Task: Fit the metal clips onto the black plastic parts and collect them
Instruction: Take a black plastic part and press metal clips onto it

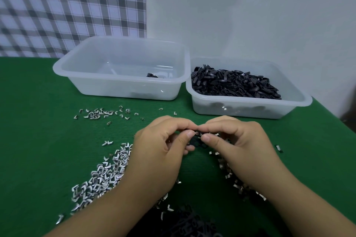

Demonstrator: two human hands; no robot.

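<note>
Fingertips [189,134] of both hands meet just above the green tabletop [38,140], thumbs and forefingers curled in and pinched together on one small black plastic part [195,142]. A glint of a metal clip [197,132] shows at the top of that part, right between the two thumb tips; which hand presses it I cannot tell. The left hand [159,148] has its other fingers curled underneath, and the right hand [238,140] is bent much the same way, both forearms coming in from the near edge.

Beside the left forearm, and partly under it, lies a thick pile of clips [102,177], and a trail of clips [229,175] runs under the right hand. A thinner scatter of clips [98,115] lies farther out to the left. At the near edge sits a dark heap of black parts [188,221].

Beyond the hands two translucent tubs stand side by side. The right tub [250,105] is heaped with black parts, and the left tub [123,86] holds only a few dark pieces [152,75] near its right wall. Behind them are a checked cloth [67,5] and a pale wall [260,15].
</note>
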